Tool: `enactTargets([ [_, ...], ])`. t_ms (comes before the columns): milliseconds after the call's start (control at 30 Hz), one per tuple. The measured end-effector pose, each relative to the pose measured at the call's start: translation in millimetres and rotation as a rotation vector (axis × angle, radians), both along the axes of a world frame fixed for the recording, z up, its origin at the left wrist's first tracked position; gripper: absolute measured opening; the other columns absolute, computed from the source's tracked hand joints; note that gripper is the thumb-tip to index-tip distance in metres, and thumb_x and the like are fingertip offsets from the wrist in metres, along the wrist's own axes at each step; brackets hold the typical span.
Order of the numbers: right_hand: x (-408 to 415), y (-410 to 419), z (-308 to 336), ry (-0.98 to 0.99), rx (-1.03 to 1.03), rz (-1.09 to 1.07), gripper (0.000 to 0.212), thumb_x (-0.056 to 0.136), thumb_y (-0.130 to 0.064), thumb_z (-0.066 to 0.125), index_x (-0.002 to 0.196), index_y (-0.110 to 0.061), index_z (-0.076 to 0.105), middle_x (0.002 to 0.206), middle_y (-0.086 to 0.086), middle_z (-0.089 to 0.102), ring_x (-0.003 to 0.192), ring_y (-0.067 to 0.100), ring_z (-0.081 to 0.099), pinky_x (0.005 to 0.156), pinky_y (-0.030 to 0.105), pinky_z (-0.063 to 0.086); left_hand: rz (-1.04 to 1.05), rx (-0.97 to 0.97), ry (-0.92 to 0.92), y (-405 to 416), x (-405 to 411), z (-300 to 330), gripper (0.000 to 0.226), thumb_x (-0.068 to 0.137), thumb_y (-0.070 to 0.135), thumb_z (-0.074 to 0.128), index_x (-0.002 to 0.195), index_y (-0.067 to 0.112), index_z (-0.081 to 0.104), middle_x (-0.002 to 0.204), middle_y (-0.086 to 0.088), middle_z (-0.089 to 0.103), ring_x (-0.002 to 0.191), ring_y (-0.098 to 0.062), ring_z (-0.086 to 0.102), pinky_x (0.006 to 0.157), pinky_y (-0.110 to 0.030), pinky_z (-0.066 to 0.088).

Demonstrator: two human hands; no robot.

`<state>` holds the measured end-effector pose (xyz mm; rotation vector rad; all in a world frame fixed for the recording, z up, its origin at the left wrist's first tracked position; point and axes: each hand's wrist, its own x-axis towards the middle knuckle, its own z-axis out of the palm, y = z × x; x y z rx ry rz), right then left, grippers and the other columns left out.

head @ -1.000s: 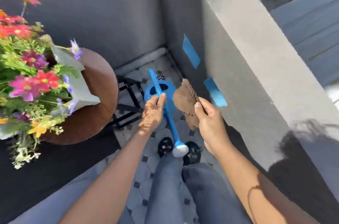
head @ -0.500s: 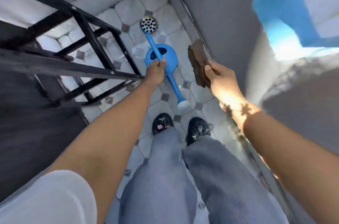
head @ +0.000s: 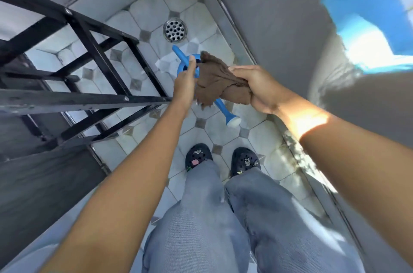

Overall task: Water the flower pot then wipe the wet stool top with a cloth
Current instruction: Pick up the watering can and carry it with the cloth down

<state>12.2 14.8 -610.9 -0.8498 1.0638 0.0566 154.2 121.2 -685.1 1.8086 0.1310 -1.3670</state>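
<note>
A blue watering can (head: 225,114) with a white spout tip hangs low over the tiled floor, its handle running up-left. My left hand (head: 184,81) is closed around that handle, thumb on top. My right hand (head: 257,89) grips a brown cloth (head: 218,83), which drapes across the can's body and touches my left hand. The flower pot and the stool top are out of view; only the stool's black metal frame (head: 93,49) shows at the left.
A round metal floor drain (head: 175,31) lies just beyond the can. A grey wall (head: 279,26) with blue tape (head: 366,26) closes the right side. My black shoes (head: 199,157) stand below the can, in the narrow floor strip between frame and wall.
The view tipped down from the flowers to the floor. The can dropped lower in my left hand. My right hand swung the cloth leftward, over the can and against my left hand.
</note>
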Motion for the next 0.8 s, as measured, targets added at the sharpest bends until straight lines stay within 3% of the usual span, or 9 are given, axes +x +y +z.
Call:
enactTargets([
  [67, 9.9, -6.8, -0.8, -0.013, -0.015, 0.048, 0.023, 0.095, -0.019, 0.055, 0.094, -0.003, 0.072, 0.088, 0.014, 0.074, 0.079, 0.026, 0.070, 0.079, 0.037, 0.057, 0.032, -0.271, 0.351, 6.7, -1.1, 20.2, 0.083, 0.079, 0.080, 0.031, 0.121, 0.017, 0.065, 0.121, -0.009, 0.068, 0.110, -0.024, 0.063, 0.082, -0.034, 0.052],
  [133, 20.3, -12.5, -7.7, 0.008, -0.072, 0.107, 0.026, 0.093, -0.030, 0.061, 0.096, -0.007, 0.073, 0.092, 0.013, 0.075, 0.081, 0.025, 0.071, 0.079, 0.037, 0.058, -0.003, -0.341, 0.414, 17.9, -1.0, 29.2, 0.078, 0.081, 0.075, 0.035, 0.124, 0.016, 0.062, 0.120, -0.007, 0.069, 0.104, -0.021, 0.064, 0.072, -0.028, 0.051],
  [233, 30.7, -19.6, -25.0, 0.080, -0.148, 0.221, 0.031, 0.084, -0.033, 0.071, 0.109, -0.013, 0.070, 0.106, 0.010, 0.074, 0.087, 0.018, 0.071, 0.082, 0.035, 0.058, 0.002, -0.226, 0.144, 27.8, 0.3, 19.9, 0.043, 0.077, 0.041, 0.074, 0.106, 0.012, 0.064, 0.082, -0.001, 0.072, 0.064, -0.017, 0.062, 0.049, -0.020, 0.042],
  [367, 57.3, -23.9, -42.8, 0.064, -0.188, 0.236, 0.057, 0.079, -0.001, 0.074, 0.131, -0.011, 0.052, 0.106, 0.006, 0.065, 0.088, 0.016, 0.068, 0.067, 0.025, 0.059, 0.207, -0.171, -0.008, 27.4, 11.3, -6.4, 0.010, 0.084, 0.023, 0.070, 0.092, 0.020, 0.065, 0.080, -0.004, 0.070, 0.057, -0.017, 0.056, 0.047, -0.023, 0.040],
  [467, 87.0, -23.0, -65.0, 0.174, -0.470, 0.293, 0.066, 0.075, 0.003, 0.075, 0.134, -0.012, 0.048, 0.102, 0.003, 0.058, 0.095, 0.018, 0.061, 0.083, 0.033, 0.058, 0.242, -0.113, -0.079, 20.1, 13.7, -24.9, 0.023, 0.085, 0.020, 0.069, 0.103, 0.009, 0.061, 0.094, -0.008, 0.069, 0.070, -0.016, 0.063, 0.055, -0.026, 0.051],
  [533, 97.5, -18.6, -79.5, 0.263, -0.623, 0.360, 0.067, 0.077, -0.004, 0.075, 0.137, -0.014, 0.046, 0.116, 0.004, 0.054, 0.105, 0.017, 0.056, 0.095, 0.031, 0.051, 0.203, -0.015, -0.181, 18.7, 14.8, -36.4, 0.049, 0.079, 0.027, 0.073, 0.118, 0.005, 0.053, 0.106, -0.008, 0.066, 0.088, -0.021, 0.065, 0.075, -0.038, 0.058],
  [633, 93.5, -8.9, -93.4, 0.330, -0.830, 0.480, 0.048, 0.086, -0.007, 0.064, 0.132, -0.014, 0.054, 0.130, 0.009, 0.053, 0.117, 0.020, 0.053, 0.102, 0.026, 0.042, 0.061, 0.173, -0.490, 24.8, 18.1, -39.5, 0.081, 0.076, 0.034, 0.075, 0.140, 0.009, 0.033, 0.135, -0.008, 0.049, 0.123, -0.024, 0.051, 0.106, -0.037, 0.043],
  [700, 85.2, -2.5, -99.1, 0.326, -0.819, 0.554, 0.038, 0.090, -0.005, 0.059, 0.127, -0.013, 0.061, 0.129, 0.008, 0.058, 0.117, 0.019, 0.056, 0.098, 0.020, 0.041, -0.079, 0.089, -0.666, 26.6, 17.3, -35.9, 0.072, 0.082, 0.030, 0.068, 0.143, 0.014, 0.034, 0.141, -0.008, 0.045, 0.126, -0.024, 0.047, 0.105, -0.034, 0.040],
  [800, 77.1, 7.0, -100.7, 0.275, -0.732, 0.639, 0.035, 0.090, -0.003, 0.058, 0.123, -0.010, 0.065, 0.125, 0.009, 0.065, 0.114, 0.020, 0.061, 0.102, 0.022, 0.043, -0.300, -0.039, -0.689, 24.7, 8.4, -32.5, 0.048, 0.091, 0.020, 0.053, 0.138, 0.012, 0.045, 0.137, -0.007, 0.050, 0.122, -0.022, 0.051, 0.105, -0.033, 0.041],
])
